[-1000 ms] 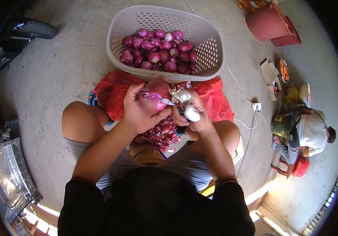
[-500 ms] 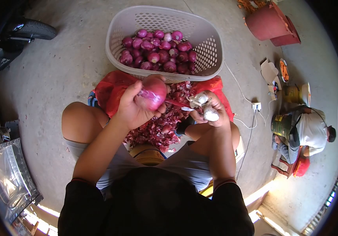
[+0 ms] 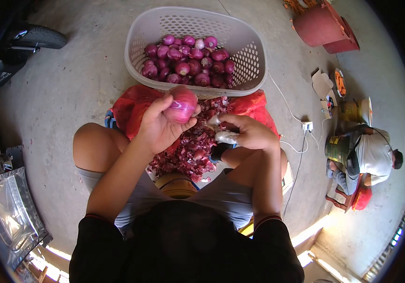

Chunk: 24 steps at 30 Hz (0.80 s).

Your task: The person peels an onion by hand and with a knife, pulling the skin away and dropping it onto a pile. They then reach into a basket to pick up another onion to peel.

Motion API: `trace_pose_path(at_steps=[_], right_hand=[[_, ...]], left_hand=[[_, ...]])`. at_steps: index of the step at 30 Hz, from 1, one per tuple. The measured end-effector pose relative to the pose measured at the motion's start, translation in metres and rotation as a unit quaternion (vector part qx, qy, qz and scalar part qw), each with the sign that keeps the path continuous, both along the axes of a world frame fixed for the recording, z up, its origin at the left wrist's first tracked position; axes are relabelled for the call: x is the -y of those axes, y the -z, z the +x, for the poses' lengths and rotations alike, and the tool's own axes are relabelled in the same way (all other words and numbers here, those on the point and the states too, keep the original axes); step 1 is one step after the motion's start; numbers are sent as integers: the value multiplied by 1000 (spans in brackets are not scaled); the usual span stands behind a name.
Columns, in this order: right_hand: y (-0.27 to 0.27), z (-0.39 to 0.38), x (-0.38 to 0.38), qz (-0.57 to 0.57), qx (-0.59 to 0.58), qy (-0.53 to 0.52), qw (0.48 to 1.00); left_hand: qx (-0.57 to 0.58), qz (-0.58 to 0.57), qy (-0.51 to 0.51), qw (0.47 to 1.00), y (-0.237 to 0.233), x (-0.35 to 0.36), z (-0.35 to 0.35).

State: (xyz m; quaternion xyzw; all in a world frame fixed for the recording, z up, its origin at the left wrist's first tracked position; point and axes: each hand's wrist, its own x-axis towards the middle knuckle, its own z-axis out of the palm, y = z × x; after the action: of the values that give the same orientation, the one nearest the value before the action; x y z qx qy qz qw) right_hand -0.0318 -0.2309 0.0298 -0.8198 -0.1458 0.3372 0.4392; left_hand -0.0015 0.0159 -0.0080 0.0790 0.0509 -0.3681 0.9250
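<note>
My left hand is wrapped around a red onion, its smooth purple-pink skin facing up, with the thumb along its left side. To the right, my right hand is closed in a pinch, back of the hand up. White wrapping shows at its fingertips; whatever they grip is hidden. A gap separates this hand from the onion. Below both hands lies a heap of red onion skins on red mesh sacking. A grey plastic basket holding many red onions stands just beyond.
A yellowish bucket sits between my knees. White cable leads to a power socket at right. Farther right, a person sits bent over near a bucket. Red tubs stand top right; a motorbike wheel is top left.
My right hand has turned over from palm-up to back-up and moved slightly left. A thin red strip near its fingers no longer shows. The onion remains in my left hand, slightly turned.
</note>
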Motion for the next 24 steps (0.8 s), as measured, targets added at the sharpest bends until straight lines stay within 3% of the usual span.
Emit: trace_pose_path(at_steps=[3, 7, 12, 15, 24], right_hand=[[0, -4, -4, -94, 48, 21, 994], [8, -5, 2, -4, 51, 52, 997], [-11, -1, -6, 106, 3, 114, 988], [-1, -2, -8, 170, 37, 80, 981], [6, -5, -12, 79, 128, 137, 979]], left_hand=[[49, 48, -28, 997, -6, 4, -7], [65, 35, -18, 997, -9, 4, -5], [42, 110, -14, 993, -8, 7, -2], [34, 118, 1, 992, -7, 8, -1], [63, 127, 21, 990, -12, 14, -4]])
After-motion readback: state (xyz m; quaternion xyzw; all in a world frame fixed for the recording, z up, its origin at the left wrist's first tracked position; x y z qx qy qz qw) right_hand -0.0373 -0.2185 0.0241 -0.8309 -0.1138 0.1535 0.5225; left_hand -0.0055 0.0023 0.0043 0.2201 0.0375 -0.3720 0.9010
